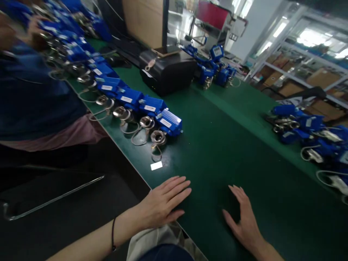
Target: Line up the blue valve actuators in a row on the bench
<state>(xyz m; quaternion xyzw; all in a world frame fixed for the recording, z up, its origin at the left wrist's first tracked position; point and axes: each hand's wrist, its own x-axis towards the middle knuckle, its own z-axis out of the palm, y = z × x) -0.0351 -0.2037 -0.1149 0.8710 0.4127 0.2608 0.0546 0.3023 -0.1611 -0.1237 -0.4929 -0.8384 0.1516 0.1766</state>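
Observation:
My left hand (165,201) lies flat near the front edge of the green table (217,145), fingers stretched out and holding nothing. To its right my right hand (243,219) hovers over or rests on the tabletop, thumb and fingers apart, with nothing in it. Just beyond my left hand is a small white label (156,165). Past that label stands the nearest blue meter (170,122), which has a metal pipe fitting (158,137) and a looped cable. Several like it run in a row along the table edge toward the upper left. Neither hand touches a meter.
A co-worker in a blue top (38,94) is at the left, a hand (36,30) among the far meters. A black printer-like box (168,69) stands at the back. More blue meters (311,123) lie at the right, and others (217,69) behind. Shelves (307,54) hold boxes.

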